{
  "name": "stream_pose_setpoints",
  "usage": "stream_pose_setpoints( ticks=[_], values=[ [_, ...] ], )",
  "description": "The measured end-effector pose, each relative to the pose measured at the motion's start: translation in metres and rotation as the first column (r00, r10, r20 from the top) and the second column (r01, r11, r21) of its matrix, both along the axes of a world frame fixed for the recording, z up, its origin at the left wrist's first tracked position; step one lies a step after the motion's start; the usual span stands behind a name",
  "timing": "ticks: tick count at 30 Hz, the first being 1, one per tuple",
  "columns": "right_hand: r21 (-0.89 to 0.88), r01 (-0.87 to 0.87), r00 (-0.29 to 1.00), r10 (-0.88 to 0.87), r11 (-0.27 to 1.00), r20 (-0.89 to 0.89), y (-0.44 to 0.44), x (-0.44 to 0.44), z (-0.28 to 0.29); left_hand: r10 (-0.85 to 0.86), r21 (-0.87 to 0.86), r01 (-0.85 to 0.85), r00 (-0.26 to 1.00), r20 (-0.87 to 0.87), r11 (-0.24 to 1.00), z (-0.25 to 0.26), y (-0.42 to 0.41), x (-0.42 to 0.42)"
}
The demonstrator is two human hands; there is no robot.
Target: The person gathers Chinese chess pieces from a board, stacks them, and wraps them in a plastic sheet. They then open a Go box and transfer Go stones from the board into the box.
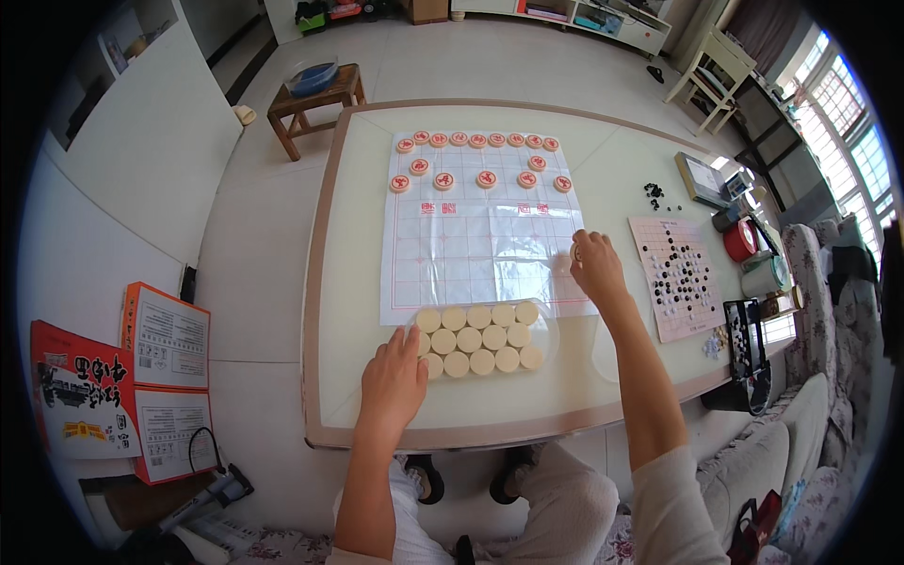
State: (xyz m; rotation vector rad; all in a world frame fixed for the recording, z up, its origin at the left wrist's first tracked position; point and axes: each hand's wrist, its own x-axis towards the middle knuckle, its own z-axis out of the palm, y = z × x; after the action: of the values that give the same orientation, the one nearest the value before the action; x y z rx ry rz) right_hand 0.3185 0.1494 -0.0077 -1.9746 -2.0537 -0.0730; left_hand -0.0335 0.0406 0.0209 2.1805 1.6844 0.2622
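A paper xiangqi board (459,229) lies on the table before me. Round pieces with red characters (486,179) stand in rows on its far half. My right hand (600,272) is at the board's right edge, its fingertips pinching a xiangqi piece (576,253) that is partly covered by them. On the near side, a clear plastic tray (551,339) overlaps the board's front edge and carries several rows of blank-side-up pieces (470,340). My left hand (393,378) grips the tray's left side, its fingers and thumb beside the pieces there.
A gomoku sheet (653,244) with black and white stones lies to the right, loose black stones (653,191) beyond it. Jars, a red tin (739,240) and a black case (746,339) line the table's right edge. A wooden stool (311,106) stands past the far left corner.
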Motion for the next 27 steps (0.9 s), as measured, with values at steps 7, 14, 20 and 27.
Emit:
stream_pose_setpoints(
  ticks=[7, 14, 20, 27],
  values=[
    [-0.006, 0.005, 0.709, -0.008, 1.000, -0.706, -0.116, -0.058, 0.019, 0.000, 0.016, 0.001, 1.000, -0.013, 1.000, -0.003, -0.004, -0.002],
    [-0.005, -0.070, 0.873, 0.059, 0.998, -0.485, -0.130, -0.077, 0.019, -0.009, 0.012, 0.009, 1.000, -0.011, 1.000, -0.001, -0.003, -0.001],
    [0.014, -0.115, 0.884, 0.109, 0.993, -0.455, -0.128, -0.074, 0.013, 0.034, -0.096, -0.032, 0.999, 0.021, 0.995, 0.006, -0.003, 0.001],
    [0.098, -0.064, 0.947, 0.092, 0.993, -0.309, -0.134, -0.072, 0.018, 0.062, -0.080, -0.059, 0.998, 0.032, 0.995, 0.008, -0.003, -0.002]
  ],
)
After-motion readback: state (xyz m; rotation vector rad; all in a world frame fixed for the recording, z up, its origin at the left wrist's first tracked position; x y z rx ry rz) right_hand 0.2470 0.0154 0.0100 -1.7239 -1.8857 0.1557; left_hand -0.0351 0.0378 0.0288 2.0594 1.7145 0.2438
